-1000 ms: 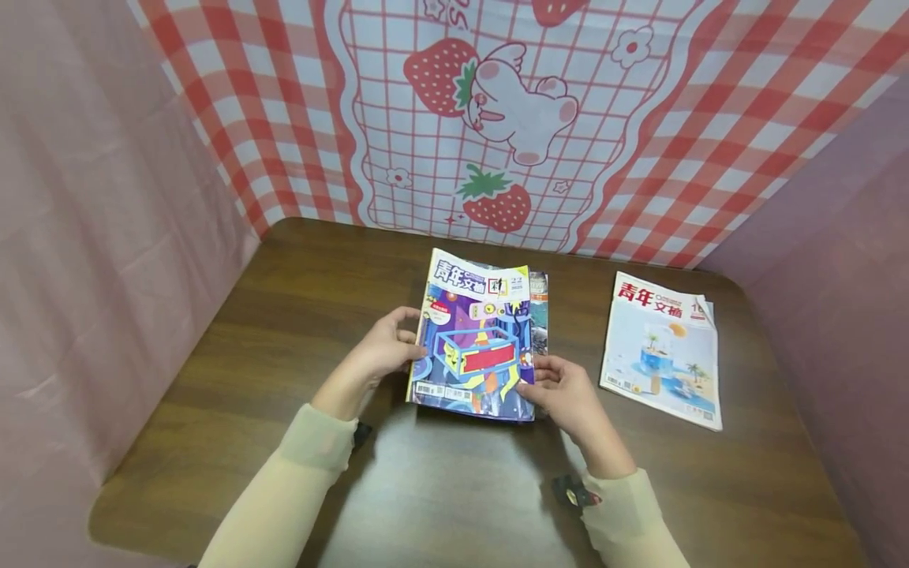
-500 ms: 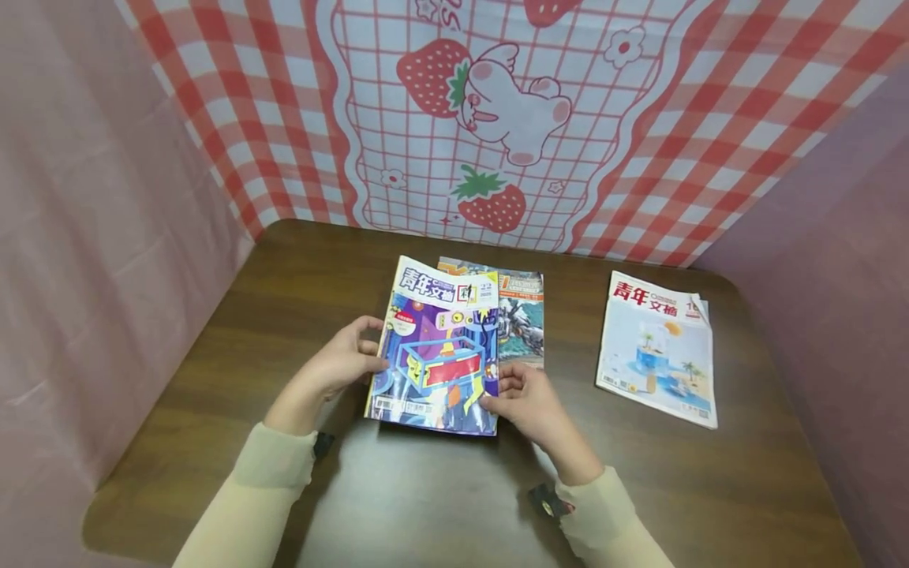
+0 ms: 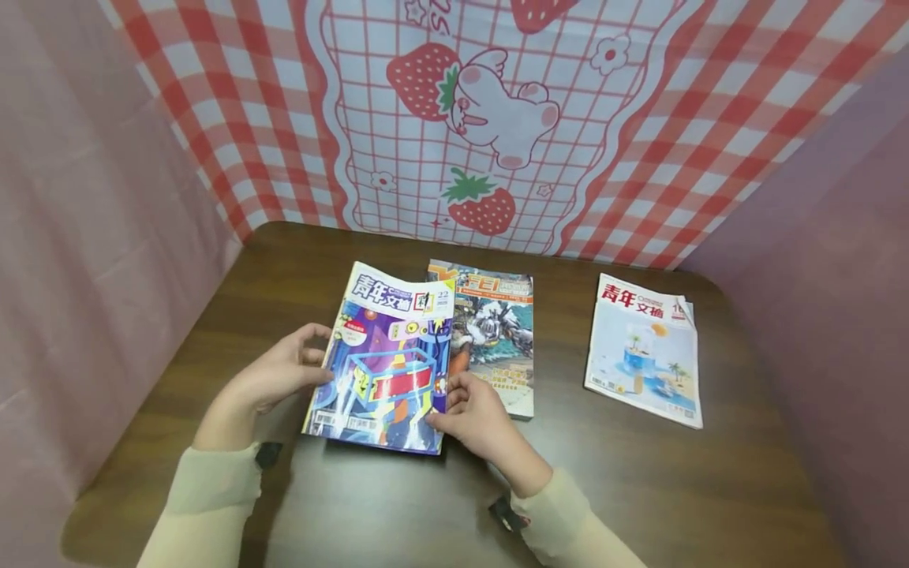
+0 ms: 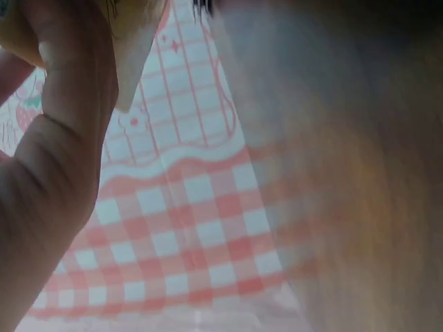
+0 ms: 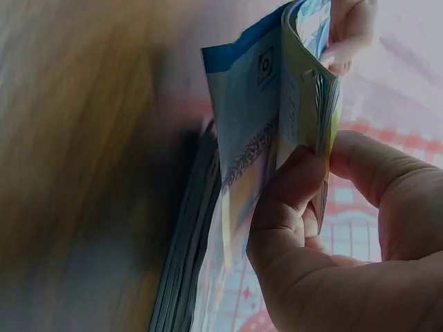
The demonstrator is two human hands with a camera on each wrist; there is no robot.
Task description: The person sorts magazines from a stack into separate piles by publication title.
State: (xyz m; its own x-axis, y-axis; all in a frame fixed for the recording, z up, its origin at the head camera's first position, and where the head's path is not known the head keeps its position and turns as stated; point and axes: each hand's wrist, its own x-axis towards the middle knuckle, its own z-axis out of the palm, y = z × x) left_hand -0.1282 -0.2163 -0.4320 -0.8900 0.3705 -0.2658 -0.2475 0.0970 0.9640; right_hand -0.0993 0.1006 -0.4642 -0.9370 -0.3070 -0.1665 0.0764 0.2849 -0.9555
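Note:
A purple magazine (image 3: 390, 371) with a white title band is held between both hands, tilted and off the table. My left hand (image 3: 287, 367) grips its left edge, thumb over the cover. At the lower right edge, my right hand (image 3: 476, 418) pinches it. The right wrist view shows the thumb and fingers of that hand (image 5: 325, 242) closed on the page edges, the magazine bowed and one leaf (image 5: 242, 131) standing apart. A second magazine (image 3: 497, 339), with a grey-teal mechanical picture, lies just right of it, partly covered by it in the head view.
A third magazine (image 3: 642, 355), pale with a red title and one bent corner, lies farther right on the brown wooden table (image 3: 568, 489). Behind the table hangs a red-checked strawberry cloth (image 3: 490, 118). Pink curtains (image 3: 85, 197) close off the sides.
Both hands have carried the purple magazine left and slightly toward the person, uncovering most of the grey-teal magazine beneath it. The head view has shifted a little; the pale magazine stays put.

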